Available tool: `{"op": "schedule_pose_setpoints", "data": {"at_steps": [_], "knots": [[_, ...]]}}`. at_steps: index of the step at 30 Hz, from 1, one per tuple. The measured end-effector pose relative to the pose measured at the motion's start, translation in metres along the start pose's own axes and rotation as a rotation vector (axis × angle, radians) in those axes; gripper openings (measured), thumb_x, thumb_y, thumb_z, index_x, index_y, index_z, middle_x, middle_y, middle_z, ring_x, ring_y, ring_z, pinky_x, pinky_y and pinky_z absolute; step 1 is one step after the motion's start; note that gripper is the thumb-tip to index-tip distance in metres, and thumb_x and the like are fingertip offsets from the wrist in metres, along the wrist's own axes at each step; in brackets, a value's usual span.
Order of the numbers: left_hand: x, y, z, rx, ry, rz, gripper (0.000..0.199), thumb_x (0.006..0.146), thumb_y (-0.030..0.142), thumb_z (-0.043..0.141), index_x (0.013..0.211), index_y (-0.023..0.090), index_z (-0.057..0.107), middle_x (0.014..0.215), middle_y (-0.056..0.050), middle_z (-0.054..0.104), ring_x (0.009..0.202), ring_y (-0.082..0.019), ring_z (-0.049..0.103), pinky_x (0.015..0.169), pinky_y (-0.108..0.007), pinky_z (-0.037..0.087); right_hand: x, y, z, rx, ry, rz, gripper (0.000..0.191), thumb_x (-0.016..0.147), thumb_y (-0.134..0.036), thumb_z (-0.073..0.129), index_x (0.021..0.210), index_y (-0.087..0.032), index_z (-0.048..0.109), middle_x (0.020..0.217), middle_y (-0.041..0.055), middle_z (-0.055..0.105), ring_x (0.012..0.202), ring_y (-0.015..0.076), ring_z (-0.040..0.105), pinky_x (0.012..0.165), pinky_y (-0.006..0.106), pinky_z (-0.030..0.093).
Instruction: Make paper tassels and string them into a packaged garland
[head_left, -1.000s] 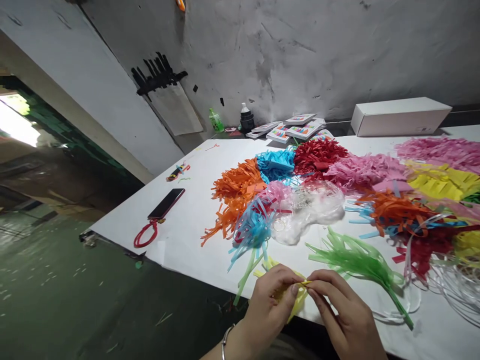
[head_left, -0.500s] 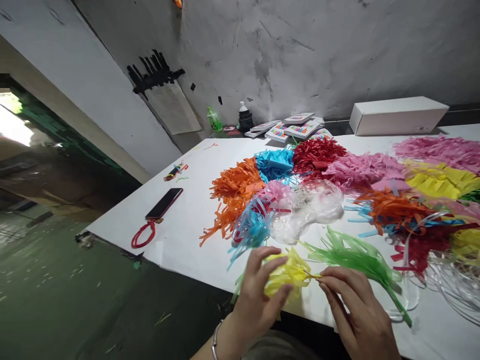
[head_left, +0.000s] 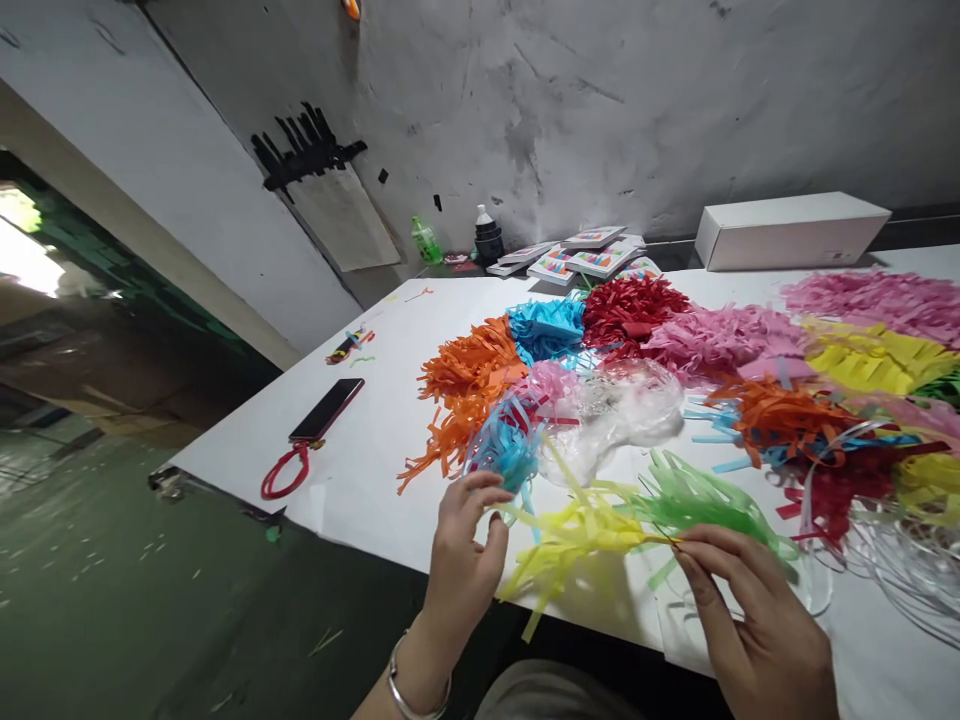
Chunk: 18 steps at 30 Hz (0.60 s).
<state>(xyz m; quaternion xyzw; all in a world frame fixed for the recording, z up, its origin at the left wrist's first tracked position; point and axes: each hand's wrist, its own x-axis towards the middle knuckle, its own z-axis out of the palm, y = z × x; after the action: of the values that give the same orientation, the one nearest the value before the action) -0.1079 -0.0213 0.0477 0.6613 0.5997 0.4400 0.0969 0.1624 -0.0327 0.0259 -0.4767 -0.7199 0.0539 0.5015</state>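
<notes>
A: In the head view, what is the right hand [head_left: 757, 610] doing?

B: Pinching. Thumb and forefinger close on the thin end of the yellow tassel [head_left: 592, 537]; the other fingers curl loosely beside them.

A: And the left hand [head_left: 459, 550]?

B: Parted, fingers half bent, thumb well away from them. It grips nothing. Some yellow strip ends come up to that gap, but I can't tell whether they touch the skin.

A: Where is the tassel itself?

B: Between the two hands, at the near edge of the desk [head_left: 394, 385], its strips fanned toward the left hand.

A: Anything around it?

B: The green tassel [head_left: 709, 505] lies just behind, near the right hand. The blue strips [head_left: 506, 450] lie just beyond the left fingertips, and a bracelet [head_left: 401, 680] circles the left wrist.
</notes>
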Motion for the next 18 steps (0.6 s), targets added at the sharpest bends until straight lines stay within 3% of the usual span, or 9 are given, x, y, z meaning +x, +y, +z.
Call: {"op": "schedule_pose_setpoints", "data": {"at_steps": [2,3,6,8,10,12,14,16,18], "knots": [[0.003,0.012,-0.006,-0.068,-0.012,0.036,0.024,0.092,0.013,0.052,0.108,0.024,0.066,0.119,-0.010,0.061,0.117,-0.027,0.057,0.085,-0.036,0.054,0.005,-0.006,0.001,0.060,-0.039,-0.071,0.014,0.096,-0.015,0.057,0.104,-0.022,0.065,0.104,0.0064,0.065,0.098,0.0200,0.061,0.086,0.033,0.052],[0.004,0.020,-0.007,-0.115,-0.079,0.086,0.026,0.094,0.015,0.052,0.114,0.024,0.065,0.122,-0.011,0.061,0.119,-0.027,0.056,0.094,-0.040,0.051,0.008,-0.010,0.002,0.104,-0.073,-0.111,0.016,0.094,-0.012,0.057,0.105,-0.022,0.064,0.103,0.0067,0.065,0.097,0.0198,0.062,0.084,0.032,0.052],[0.009,0.046,-0.005,-0.285,-0.473,0.210,0.028,0.100,0.020,0.049,0.121,0.025,0.066,0.121,-0.012,0.066,0.118,-0.026,0.058,0.109,-0.046,0.039,0.017,-0.022,0.000,0.240,-0.175,-0.200,0.018,0.093,-0.008,0.055,0.103,-0.020,0.063,0.097,0.0062,0.066,0.093,0.0180,0.063,0.078,0.028,0.054],[0.009,0.057,0.002,-0.434,-0.748,0.167,0.029,0.103,0.030,0.045,0.112,0.024,0.072,0.108,-0.012,0.071,0.105,-0.025,0.063,0.104,-0.042,0.043,0.019,-0.026,-0.003,0.284,-0.208,-0.206,0.016,0.094,-0.010,0.054,0.100,-0.021,0.063,0.093,0.0050,0.067,0.088,0.0164,0.065,0.075,0.025,0.056],[0.006,0.061,0.012,-0.613,-0.902,-0.007,0.038,0.102,0.043,0.046,0.099,0.021,0.076,0.090,-0.010,0.071,0.085,-0.022,0.064,0.086,-0.035,0.050,0.017,-0.026,-0.006,0.283,-0.210,-0.177,0.013,0.097,-0.016,0.053,0.100,-0.023,0.064,0.093,0.0042,0.068,0.087,0.0153,0.068,0.075,0.022,0.056],[-0.001,0.059,0.022,-0.767,-0.893,-0.246,0.043,0.094,0.055,0.057,0.089,0.017,0.076,0.079,-0.007,0.067,0.072,-0.018,0.059,0.071,-0.028,0.048,0.011,-0.023,-0.007,0.234,-0.167,-0.097,0.012,0.098,-0.020,0.054,0.100,-0.024,0.066,0.099,0.0042,0.069,0.091,0.0154,0.070,0.081,0.021,0.056],[-0.007,0.056,0.030,-0.884,-0.793,-0.450,0.045,0.083,0.059,0.072,0.083,0.014,0.074,0.074,-0.004,0.063,0.067,-0.015,0.055,0.066,-0.025,0.044,0.006,-0.021,-0.007,0.178,-0.098,0.007,0.010,0.097,-0.023,0.057,0.099,-0.025,0.067,0.100,0.0038,0.070,0.091,0.0158,0.071,0.082,0.021,0.056],[-0.012,0.054,0.035,-0.978,-0.697,-0.570,0.046,0.076,0.058,0.079,0.080,0.013,0.073,0.074,-0.004,0.063,0.067,-0.013,0.054,0.065,-0.023,0.043,0.001,-0.022,-0.005,0.167,-0.088,0.103,0.009,0.096,-0.026,0.058,0.096,-0.025,0.067,0.087,0.0014,0.071,0.076,0.0141,0.071,0.068,0.018,0.056],[-0.014,0.053,0.037,-1.003,-0.624,-0.584,0.044,0.076,0.057,0.079,0.080,0.013,0.073,0.077,-0.004,0.064,0.068,-0.012,0.054,0.067,-0.023,0.043,-0.001,-0.025,-0.002,0.198,-0.123,0.159,0.012,0.097,-0.030,0.057,0.095,-0.025,0.068,0.073,-0.0018,0.069,0.057,0.0115,0.066,0.051,0.016,0.052]]}}
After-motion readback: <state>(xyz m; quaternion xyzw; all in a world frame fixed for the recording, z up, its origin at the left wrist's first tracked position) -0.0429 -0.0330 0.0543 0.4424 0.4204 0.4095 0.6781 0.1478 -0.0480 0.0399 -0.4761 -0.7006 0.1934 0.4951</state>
